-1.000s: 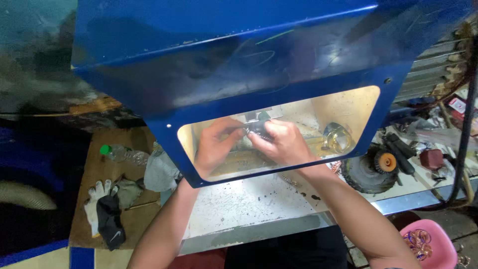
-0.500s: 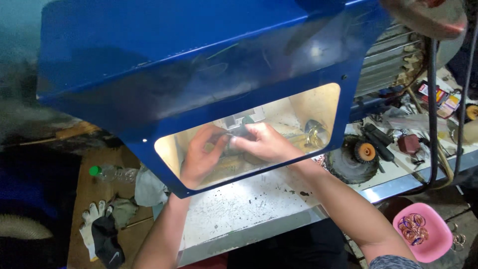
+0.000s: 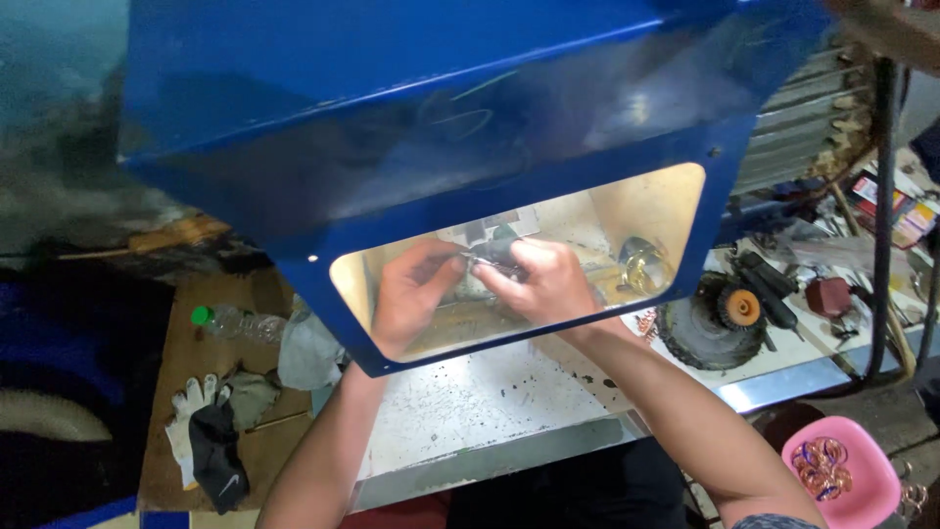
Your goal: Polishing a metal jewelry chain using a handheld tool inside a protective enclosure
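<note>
Both my hands reach into the lit opening of a large blue metal hood (image 3: 460,127). My left hand (image 3: 411,294) and my right hand (image 3: 543,279) meet in the middle and together grip a small dark metal piece (image 3: 490,255). What the piece is pressed against is hidden by my fingers. A shiny round metal object (image 3: 641,264) sits at the right inside the hood, apart from my hands.
A white speckled bench top (image 3: 470,402) lies under the hood. A black grinding wheel with an orange hub (image 3: 720,323) and tools lie to the right. A pink bowl of rings (image 3: 842,470) is at lower right. Gloves (image 3: 211,431) and a plastic bottle (image 3: 235,321) rest on a board at left.
The view has shifted slightly, so the hood sits a little more to the right and higher. My hands keep the same grip inside the opening.
</note>
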